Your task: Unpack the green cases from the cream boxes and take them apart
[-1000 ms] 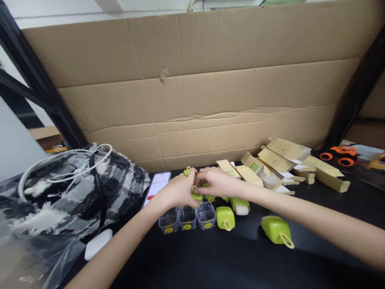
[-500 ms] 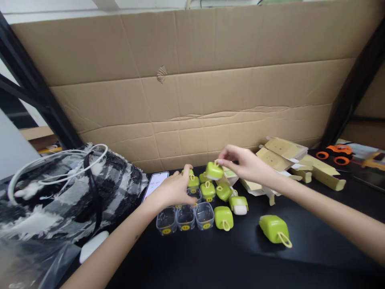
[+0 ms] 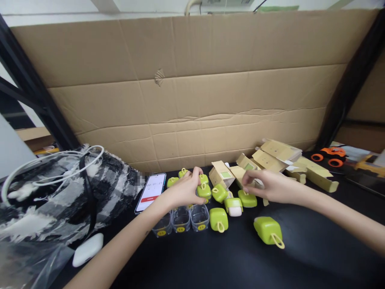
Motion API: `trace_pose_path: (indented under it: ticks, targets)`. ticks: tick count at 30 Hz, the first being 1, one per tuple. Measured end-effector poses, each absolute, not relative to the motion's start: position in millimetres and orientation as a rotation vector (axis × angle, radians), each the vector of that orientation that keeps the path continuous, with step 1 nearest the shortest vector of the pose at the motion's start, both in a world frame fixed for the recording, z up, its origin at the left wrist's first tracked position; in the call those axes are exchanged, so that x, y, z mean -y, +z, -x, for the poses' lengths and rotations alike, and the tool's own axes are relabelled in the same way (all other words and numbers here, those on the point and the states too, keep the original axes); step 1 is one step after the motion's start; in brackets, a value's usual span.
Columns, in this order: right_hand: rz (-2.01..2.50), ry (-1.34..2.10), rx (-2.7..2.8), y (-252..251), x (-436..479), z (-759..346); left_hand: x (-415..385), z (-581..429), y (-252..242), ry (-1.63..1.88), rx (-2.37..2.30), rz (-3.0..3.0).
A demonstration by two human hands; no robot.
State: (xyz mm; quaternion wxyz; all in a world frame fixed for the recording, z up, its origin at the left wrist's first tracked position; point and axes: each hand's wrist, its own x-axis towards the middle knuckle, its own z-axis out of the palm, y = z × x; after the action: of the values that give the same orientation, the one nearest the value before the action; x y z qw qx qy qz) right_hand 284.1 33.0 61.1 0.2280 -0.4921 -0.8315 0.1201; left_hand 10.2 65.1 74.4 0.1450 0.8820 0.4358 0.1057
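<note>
My left hand is curved at the left side of a clear cup with a green lid. Its thumb and fingers are apart; I cannot tell whether they touch the lid. Over to the right, my right hand has thumb and forefinger pinched at the loop of a green lid low over the table. Three open clear cups with yellow labels, one of them a clear cup, stand in a row below my left hand. Beside them lie a green lid with a loop and a green-and-white case.
Another green piece with a loop lies at the front right. Opened cardboard boxes lie behind my right hand. A phone showing a timer, a white mouse-like object and checked fabric are at left. An orange toy truck stands far right.
My right hand has carried the green lid rightward and down, beside the green-and-white case. My left hand has moved slightly right, from a clear cup to the neighbouring green-lidded one.
</note>
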Motion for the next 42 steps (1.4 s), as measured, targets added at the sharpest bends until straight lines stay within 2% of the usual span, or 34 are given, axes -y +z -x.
trace_pose_path:
  ticks: [9, 14, 21, 30, 36, 42]
  targets:
    - [1.136, 0.194, 2.482, 67.7, -68.3, -191.5, -66.1, -15.6, 70.0, 0.327, -1.290, -2.562]
    - [1.124, 0.188, 2.515, 58.6, -71.4, -184.8, -68.2, -18.8, 68.6, 0.311, -1.344, -2.545]
    - [1.160, 0.205, 2.260, 63.2, -66.2, -188.6, -73.0, -17.8, 66.0, 0.264, -1.367, -2.545]
    - [1.180, 0.214, 2.074, 101.7, -36.3, -272.1, -69.2, -15.4, 75.9, 0.196, -1.265, -2.584]
    - [1.450, 0.270, 2.101, 71.6, 4.9, -338.4, -72.2, -12.3, 81.9, 0.225, -1.263, -2.578]
    - [1.657, 0.386, 2.254, 49.6, 18.9, -353.5, -98.5, -14.8, 92.1, 0.236, -1.262, -2.663]
